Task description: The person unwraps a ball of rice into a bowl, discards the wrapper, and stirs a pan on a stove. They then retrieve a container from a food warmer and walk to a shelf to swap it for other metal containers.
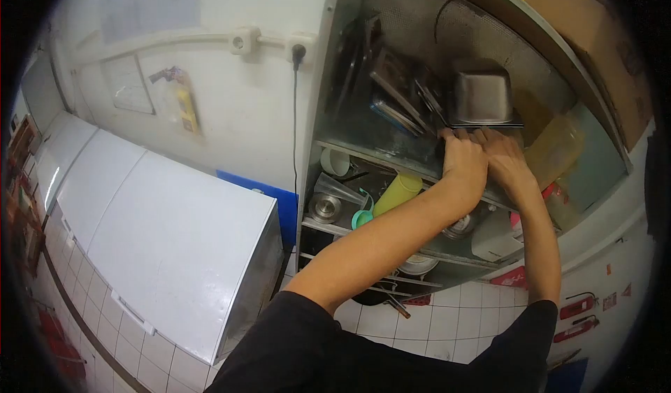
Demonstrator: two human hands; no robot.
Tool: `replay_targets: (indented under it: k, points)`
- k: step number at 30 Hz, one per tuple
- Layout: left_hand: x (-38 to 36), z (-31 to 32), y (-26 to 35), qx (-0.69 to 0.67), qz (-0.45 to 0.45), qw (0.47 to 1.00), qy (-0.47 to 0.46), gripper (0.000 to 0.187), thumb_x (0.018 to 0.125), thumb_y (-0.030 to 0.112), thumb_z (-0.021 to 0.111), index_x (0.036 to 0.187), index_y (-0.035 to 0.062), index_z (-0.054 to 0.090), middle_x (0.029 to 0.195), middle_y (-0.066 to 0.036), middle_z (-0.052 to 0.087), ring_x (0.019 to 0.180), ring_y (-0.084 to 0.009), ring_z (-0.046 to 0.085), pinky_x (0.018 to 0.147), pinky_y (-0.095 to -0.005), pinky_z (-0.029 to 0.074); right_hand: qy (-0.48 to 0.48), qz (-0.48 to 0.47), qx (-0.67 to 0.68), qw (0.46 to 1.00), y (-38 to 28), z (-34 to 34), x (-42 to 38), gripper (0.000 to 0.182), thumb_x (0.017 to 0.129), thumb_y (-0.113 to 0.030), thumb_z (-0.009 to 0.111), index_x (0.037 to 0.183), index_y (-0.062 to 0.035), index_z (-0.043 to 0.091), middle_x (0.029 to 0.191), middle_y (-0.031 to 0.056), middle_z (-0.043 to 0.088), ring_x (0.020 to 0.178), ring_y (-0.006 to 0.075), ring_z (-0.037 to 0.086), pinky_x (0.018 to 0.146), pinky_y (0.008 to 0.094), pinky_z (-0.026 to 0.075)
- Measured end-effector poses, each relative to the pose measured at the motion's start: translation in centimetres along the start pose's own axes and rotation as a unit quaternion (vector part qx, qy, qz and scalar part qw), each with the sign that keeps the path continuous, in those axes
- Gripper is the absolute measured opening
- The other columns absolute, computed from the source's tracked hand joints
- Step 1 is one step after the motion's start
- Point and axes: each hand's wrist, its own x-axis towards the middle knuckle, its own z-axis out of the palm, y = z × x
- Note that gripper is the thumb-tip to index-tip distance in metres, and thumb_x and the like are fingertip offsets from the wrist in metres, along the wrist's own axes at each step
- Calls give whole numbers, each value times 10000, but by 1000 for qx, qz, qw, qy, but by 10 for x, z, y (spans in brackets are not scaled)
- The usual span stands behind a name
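Note:
Both my arms reach up to a metal shelf rack (363, 152). My left hand (463, 156) and my right hand (504, 156) lie side by side on the shelf edge, fingers curled under the rim of a steel rectangular pan (482, 98) that sits upside down on the upper shelf. The fingertips touch the pan's flat rim; whether they grip it is unclear. Dark metal trays (391, 85) lean to the left of the pan. A yellowish plastic jug (556, 148) stands just right of my right hand.
Lower shelves hold a yellow cup (396, 194), a teal scoop (362, 218), a steel bowl (325, 208) and white dishes (419, 263). A white chest freezer (168, 239) stands at the left. A cardboard box (580, 15) sits on top of the rack. A cable (294, 113) hangs from a wall socket.

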Motion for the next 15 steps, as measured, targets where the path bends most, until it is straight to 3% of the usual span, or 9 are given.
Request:
replay_targets:
  k: [4,7,10,11,12,13,14,15]
  points:
    - [3,-8,0,-18,18,997,-77,297,851,225,605,1108,96,680,1131,-63,642,1094,-252,563,931,-503,385,16,-12,-1,1000,1,1,-3,209,844,-171,515,1009,-48,549,933,123,605,882,318,630,684,442,510]
    - [3,0,4,21,-4,999,-31,283,847,222,610,1097,116,689,1118,-59,660,1088,-250,584,921,-499,401,6,-1,-4,1000,2,5,-3,222,848,-173,514,1025,-48,563,934,127,612,862,323,631,680,436,508]
    - [10,5,4,-72,31,996,-54,276,844,217,613,1093,130,694,1117,-65,672,1090,-251,597,913,-510,413,10,-9,1,1000,29,42,-11,195,850,-166,515,974,-51,610,903,152,639,821,334,632,678,438,502]
    - [8,16,12,-66,6,997,26,282,842,223,604,1096,141,696,1111,-74,680,1086,-251,606,922,-513,413,9,2,3,1000,47,69,-18,184,851,-159,513,943,-52,633,886,166,649,803,338,633,676,440,499]
    - [23,42,21,-48,1,999,17,298,836,239,598,1101,146,696,1137,-79,671,1102,-273,596,944,-539,401,18,5,21,1000,44,76,-13,186,853,-161,515,946,-52,633,890,167,649,805,338,633,677,438,499]
    - [12,33,24,61,3,997,39,299,835,235,579,1083,117,698,1114,-100,668,1091,-319,587,962,-580,387,33,11,33,999,35,68,-19,187,855,-162,516,950,-52,634,894,167,649,808,337,633,679,437,500]
    - [22,60,33,146,16,983,110,341,835,220,557,1098,33,669,1156,-158,630,1098,-375,561,978,-609,381,50,23,38,998,29,59,-29,189,857,-164,517,954,-51,634,898,167,649,811,337,633,681,436,500]
    - [18,62,42,192,6,974,118,379,855,215,510,1127,-21,628,1198,-201,590,1119,-409,535,973,-610,393,71,28,44,996,30,60,-30,191,860,-166,518,957,-51,635,902,168,649,814,337,633,683,435,500]
